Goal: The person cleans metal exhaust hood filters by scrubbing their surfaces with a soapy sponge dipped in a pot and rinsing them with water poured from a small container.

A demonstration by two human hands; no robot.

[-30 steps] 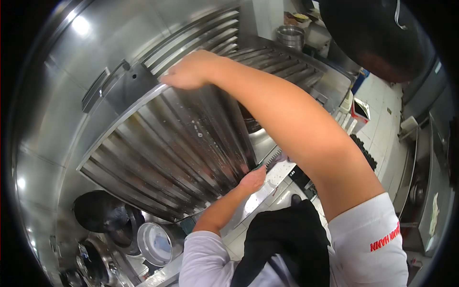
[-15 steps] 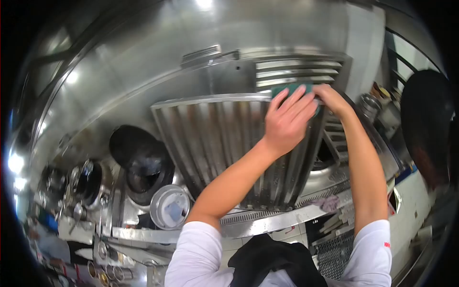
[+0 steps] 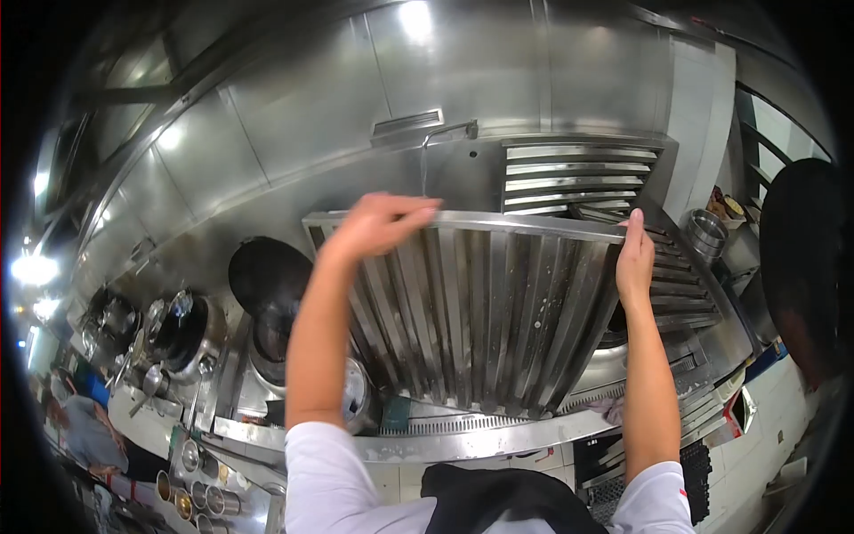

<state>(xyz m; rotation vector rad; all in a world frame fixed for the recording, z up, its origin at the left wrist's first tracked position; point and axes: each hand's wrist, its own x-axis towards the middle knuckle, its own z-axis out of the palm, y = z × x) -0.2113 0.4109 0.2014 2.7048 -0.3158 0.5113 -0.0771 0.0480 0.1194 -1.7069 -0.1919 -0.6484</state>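
A ridged metal panel point(image 3: 485, 311) stands tilted on the counter, its top rim level with both hands. Curled over that rim left of its middle is my left hand point(image 3: 378, 224); its fingers are partly hidden, and what they press on cannot be made out. My right hand point(image 3: 635, 262) grips the panel's top right corner, thumb up. A green pad point(image 3: 396, 412) lies by the panel's lower left corner. Behind the panel, water runs from a wall faucet point(image 3: 449, 131).
Another slatted panel point(image 3: 583, 178) leans on the wall, with one more lying at the right. Woks point(image 3: 267, 271) and a metal pot point(image 3: 356, 396) stand left. A large dark wok point(image 3: 805, 258) is at far right. A person point(image 3: 89, 432) shows at lower left.
My left hand has moved left along the top rim from the right corner, and the green pad seen under it no longer shows there. My right hand stays at the right corner.
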